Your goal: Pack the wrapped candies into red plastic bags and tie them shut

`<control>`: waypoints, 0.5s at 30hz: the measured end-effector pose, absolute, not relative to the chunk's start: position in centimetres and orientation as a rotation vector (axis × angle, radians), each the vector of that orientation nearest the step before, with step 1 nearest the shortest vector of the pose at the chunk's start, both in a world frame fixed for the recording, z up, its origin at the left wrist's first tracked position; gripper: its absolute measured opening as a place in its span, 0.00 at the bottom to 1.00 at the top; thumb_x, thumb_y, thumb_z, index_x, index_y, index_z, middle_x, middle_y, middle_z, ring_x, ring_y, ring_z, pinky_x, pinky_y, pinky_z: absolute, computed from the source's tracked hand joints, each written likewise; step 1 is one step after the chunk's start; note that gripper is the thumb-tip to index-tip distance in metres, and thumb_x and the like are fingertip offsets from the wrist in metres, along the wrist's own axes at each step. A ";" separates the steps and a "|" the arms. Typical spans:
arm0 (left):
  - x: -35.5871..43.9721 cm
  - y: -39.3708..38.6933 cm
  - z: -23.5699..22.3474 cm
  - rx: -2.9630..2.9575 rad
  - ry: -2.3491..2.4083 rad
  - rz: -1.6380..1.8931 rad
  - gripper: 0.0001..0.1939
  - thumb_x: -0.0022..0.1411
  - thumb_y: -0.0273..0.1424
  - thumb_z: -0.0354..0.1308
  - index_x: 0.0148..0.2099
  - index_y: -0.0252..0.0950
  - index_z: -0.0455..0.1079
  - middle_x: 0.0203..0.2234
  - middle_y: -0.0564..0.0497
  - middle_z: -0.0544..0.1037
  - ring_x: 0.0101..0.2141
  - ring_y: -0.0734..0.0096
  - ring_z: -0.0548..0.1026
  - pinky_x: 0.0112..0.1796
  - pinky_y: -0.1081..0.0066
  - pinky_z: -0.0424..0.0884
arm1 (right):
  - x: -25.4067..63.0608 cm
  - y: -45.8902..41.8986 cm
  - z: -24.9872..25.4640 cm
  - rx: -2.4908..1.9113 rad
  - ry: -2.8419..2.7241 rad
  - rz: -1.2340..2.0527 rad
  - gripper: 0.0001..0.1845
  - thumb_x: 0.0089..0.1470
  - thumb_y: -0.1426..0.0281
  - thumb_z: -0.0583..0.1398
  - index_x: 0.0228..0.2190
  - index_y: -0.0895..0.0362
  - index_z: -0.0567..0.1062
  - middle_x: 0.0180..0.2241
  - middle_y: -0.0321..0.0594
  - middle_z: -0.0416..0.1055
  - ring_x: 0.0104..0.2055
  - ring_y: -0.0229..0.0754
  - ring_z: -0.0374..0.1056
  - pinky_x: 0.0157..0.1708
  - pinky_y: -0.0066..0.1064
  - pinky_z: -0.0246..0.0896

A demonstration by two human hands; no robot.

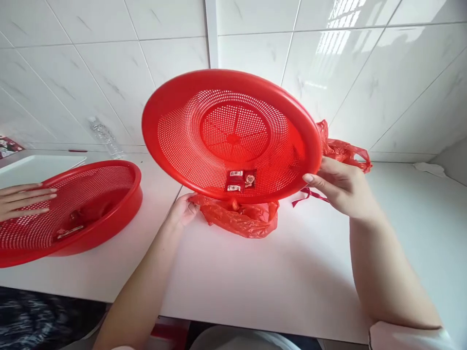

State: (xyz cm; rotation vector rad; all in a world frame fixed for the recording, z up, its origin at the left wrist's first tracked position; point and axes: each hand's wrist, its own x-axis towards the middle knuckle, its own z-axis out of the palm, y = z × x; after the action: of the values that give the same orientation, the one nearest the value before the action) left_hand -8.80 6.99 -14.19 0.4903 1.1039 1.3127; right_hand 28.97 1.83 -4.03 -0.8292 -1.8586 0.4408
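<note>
A round red perforated basket is tilted up toward me above the white table. My right hand grips its right rim. A few small wrapped candies lie at its low edge inside. Under the basket sits a crumpled red plastic bag, part of it showing behind at the right. My left hand reaches under the basket and pinches the bag's left edge. Its fingertips are partly hidden.
A second red perforated basket lies at the left with another person's hand flat on it. Behind it are a white tray and a clear plastic bottle. White tiled walls close the corner.
</note>
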 end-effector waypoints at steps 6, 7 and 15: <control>-8.7 6.6 -14.2 0.519 1.106 1.281 0.10 0.54 0.20 0.56 0.37 0.30 0.75 0.32 0.46 0.80 0.29 0.72 0.77 0.29 0.75 0.75 | 29.5 1.5 -4.2 -0.772 -1.916 0.134 0.04 0.56 0.71 0.62 0.29 0.52 0.77 0.31 0.42 0.73 0.47 0.52 0.73 0.38 0.38 0.68; -8.7 6.5 -14.2 0.532 1.109 1.271 0.10 0.53 0.20 0.56 0.38 0.30 0.76 0.32 0.46 0.81 0.29 0.71 0.78 0.30 0.75 0.75 | 29.5 1.5 -4.3 -0.788 -1.876 0.129 0.03 0.56 0.70 0.63 0.30 0.53 0.77 0.32 0.42 0.74 0.47 0.52 0.73 0.40 0.39 0.68; -8.4 6.5 -13.3 0.725 1.117 1.291 0.17 0.47 0.26 0.62 0.43 0.32 0.77 0.37 0.50 0.82 0.33 0.71 0.78 0.30 0.76 0.73 | 35.3 3.3 -3.1 -0.932 -0.921 0.371 0.08 0.53 0.66 0.64 0.29 0.58 0.74 0.27 0.36 0.70 0.25 0.39 0.72 0.32 0.41 0.75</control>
State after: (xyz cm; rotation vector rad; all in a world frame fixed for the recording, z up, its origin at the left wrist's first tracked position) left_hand -8.38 6.47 -13.34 0.7246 1.1169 1.2907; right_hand 35.26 3.27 -3.07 -0.9316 -0.9207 0.3708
